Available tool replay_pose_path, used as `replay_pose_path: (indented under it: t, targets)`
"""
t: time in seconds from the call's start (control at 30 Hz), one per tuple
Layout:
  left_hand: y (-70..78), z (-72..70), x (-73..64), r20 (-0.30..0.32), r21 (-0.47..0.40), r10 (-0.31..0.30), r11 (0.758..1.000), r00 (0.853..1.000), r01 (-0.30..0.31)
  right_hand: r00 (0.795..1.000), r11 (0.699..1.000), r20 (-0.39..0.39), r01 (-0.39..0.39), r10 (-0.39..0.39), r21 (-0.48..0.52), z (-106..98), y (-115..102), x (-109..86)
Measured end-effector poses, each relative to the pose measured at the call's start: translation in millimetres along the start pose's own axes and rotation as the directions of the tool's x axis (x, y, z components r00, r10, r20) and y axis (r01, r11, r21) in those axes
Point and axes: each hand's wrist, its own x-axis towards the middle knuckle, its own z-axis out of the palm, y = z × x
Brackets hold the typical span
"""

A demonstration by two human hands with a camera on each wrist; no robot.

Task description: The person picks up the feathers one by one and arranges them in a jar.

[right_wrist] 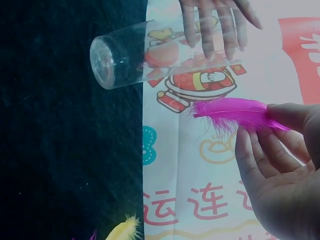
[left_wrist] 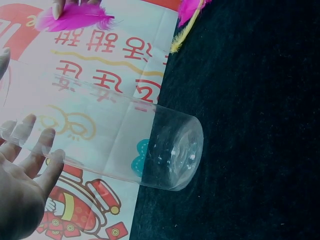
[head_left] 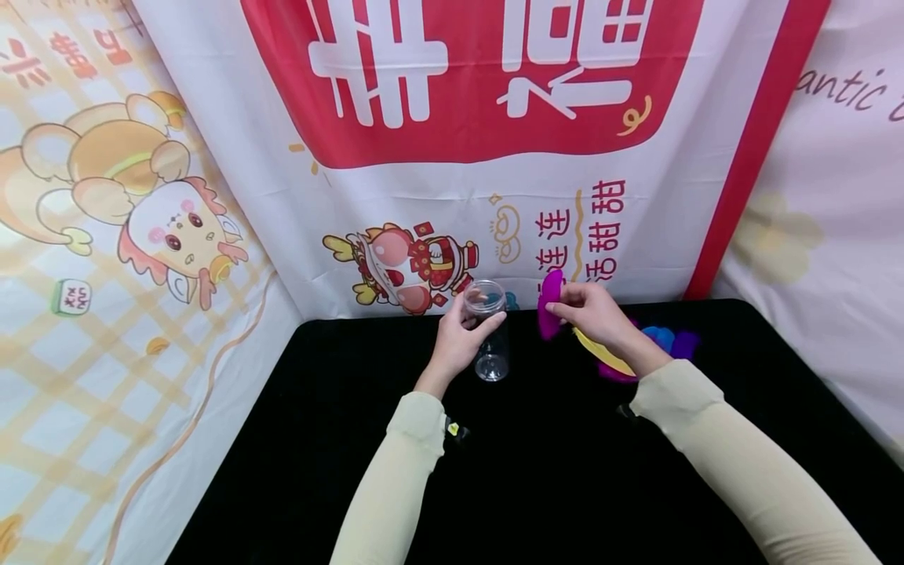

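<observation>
A clear, see-through jar point(head_left: 493, 349) stands upright near the back of the black table, with an open mouth and nothing visible inside. My left hand point(head_left: 457, 336) grips it near the top, thumb on one side and fingers on the other. To the right of the jar, my right hand point(head_left: 592, 314) pinches a magenta feather point(right_wrist: 240, 111) between thumb and fingertips. The feather hangs apart from the jar, its fluffy quill end pointing down. In the left wrist view the jar point(left_wrist: 170, 150) shows its round base, and the feather point(left_wrist: 75, 18) appears beyond it.
More feathers lie on the table at the right, partly behind my right forearm: a yellow feather point(head_left: 600, 351), a blue feather point(head_left: 660, 337) and a purple feather point(head_left: 685, 345). A printed cloth point(head_left: 424, 188) hangs right behind the black table point(head_left: 523, 471).
</observation>
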Motion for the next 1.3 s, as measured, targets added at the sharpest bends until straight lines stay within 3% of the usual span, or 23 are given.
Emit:
replay_pose_path:
  t: [0.8,1.3]
  targets:
    - [0.7,1.0,-1.4,0.001,-0.032,0.003,0.999,1.000,-0.003,0.999,0.999,-0.001,0.048,-0.048,-0.021,-3.9,-21.9,9.5]
    - [1.2,-0.3,-1.2,0.010,-0.032,-0.010,0.999,1.000,0.010,0.995,0.993,-0.031,0.098,-0.097,0.059,-10.1,-34.0,10.8]
